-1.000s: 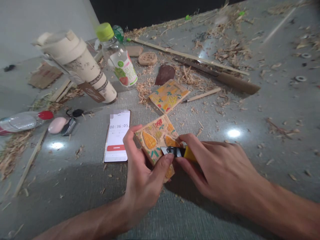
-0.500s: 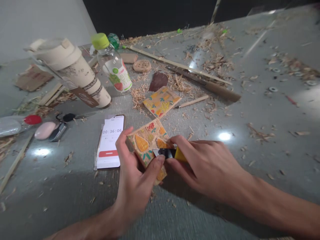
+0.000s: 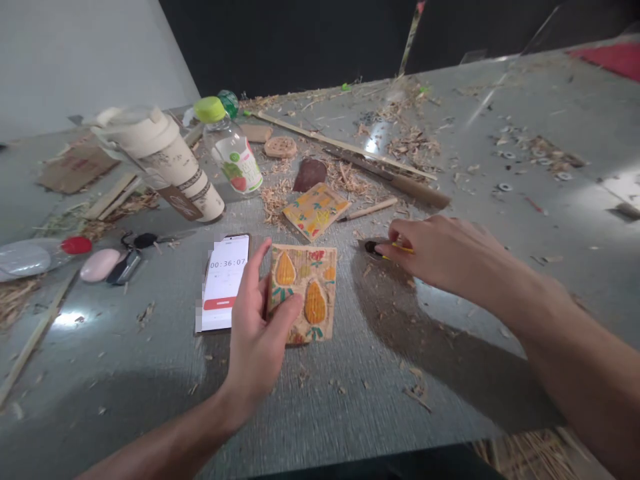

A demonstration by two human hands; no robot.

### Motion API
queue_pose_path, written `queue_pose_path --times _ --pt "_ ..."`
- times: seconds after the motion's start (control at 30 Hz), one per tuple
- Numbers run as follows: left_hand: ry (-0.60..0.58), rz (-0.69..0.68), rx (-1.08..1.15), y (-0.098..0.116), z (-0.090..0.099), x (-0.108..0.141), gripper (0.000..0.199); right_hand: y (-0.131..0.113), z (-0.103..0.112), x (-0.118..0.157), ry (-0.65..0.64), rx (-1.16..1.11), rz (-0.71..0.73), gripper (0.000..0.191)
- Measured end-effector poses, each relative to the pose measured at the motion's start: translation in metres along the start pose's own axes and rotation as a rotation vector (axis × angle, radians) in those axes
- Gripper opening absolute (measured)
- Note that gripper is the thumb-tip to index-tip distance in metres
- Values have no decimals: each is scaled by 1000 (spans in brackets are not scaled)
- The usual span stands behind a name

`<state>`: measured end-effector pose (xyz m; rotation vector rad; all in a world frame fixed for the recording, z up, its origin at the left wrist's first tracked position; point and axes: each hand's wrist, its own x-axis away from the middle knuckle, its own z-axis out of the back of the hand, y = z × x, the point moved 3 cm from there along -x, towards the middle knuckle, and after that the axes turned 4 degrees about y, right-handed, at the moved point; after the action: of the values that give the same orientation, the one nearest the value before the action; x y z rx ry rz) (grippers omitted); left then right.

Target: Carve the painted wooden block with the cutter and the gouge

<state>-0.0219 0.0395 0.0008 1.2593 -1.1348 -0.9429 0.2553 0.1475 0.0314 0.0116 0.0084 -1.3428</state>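
My left hand [image 3: 263,327] is closed around the edge of a square carved wooden board [image 3: 327,267], its thumb lying across the face. Orange drop shapes, green leaves and a red patch are painted on it. Off to the right, my right hand [image 3: 430,250] pinches a yellow-and-black utility knife [image 3: 371,247] low over the table, mostly hidden by the fingers. Whether the knife touches the tabletop I cannot tell. Between and beyond the hands lies a second painted board [image 3: 316,211], with a wooden-handled carving tool [image 3: 373,209] beside it.
A phone [image 3: 225,280] running a timer lies left of my left hand. Behind it stand a tilted-looking cup [image 3: 170,160] and a green-capped bottle [image 3: 237,160]. A long wooden-handled blade [image 3: 417,190], a brown scrap [image 3: 310,175], washers [image 3: 505,187] and wood shavings are scattered across the table.
My right hand has drawn the utility knife away from the board, moving right and towards the table. The board has turned more upright in my left hand, showing more of its painted face.
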Motion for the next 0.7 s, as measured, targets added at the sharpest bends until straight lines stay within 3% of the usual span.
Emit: queue_pose_path --times 0.2,0.4,0.57,0.7 --pt "-8 21 -6 6 -2 0 82 10 1 -17 97 -6 12 34" --pt "-31 7 -100 9 -1 0 76 29 -7 -43 187 5 87 41" --pt "-170 -23 -203 12 1 -6 59 40 -10 -60 151 -26 223 36" --pt "-297 -87 -438 14 5 -14 53 40 -8 -63 134 -60 332 53"
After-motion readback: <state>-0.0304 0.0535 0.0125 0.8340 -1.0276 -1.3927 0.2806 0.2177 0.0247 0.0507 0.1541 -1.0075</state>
